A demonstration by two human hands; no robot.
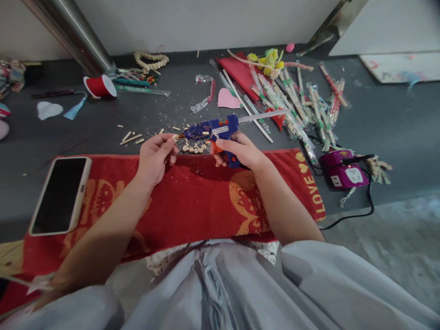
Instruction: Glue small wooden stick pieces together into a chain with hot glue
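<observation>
My right hand (pixel 239 149) is wrapped round the handle of a blue hot glue gun (pixel 209 129), fingers at its orange trigger. A clear glue stick (pixel 263 114) pokes out of the gun's back end, and the nozzle points left. At the nozzle tip, my left hand (pixel 158 155) pinches a small pale wooden piece (pixel 176 137), partly hidden by the fingers. Below the gun lies a heap of short pale wooden bits (pixel 195 147). Several cut stick pieces (pixel 132 139) are scattered left of my left hand.
A red towel (pixel 192 197) covers the table's front edge, with a phone (pixel 60 195) on its left. Wrapped chopsticks (pixel 292 101) are strewn at the back right. A purple power adapter (pixel 343 169) with a black cable sits at right. A red ribbon spool (pixel 99 86) stands near a metal post.
</observation>
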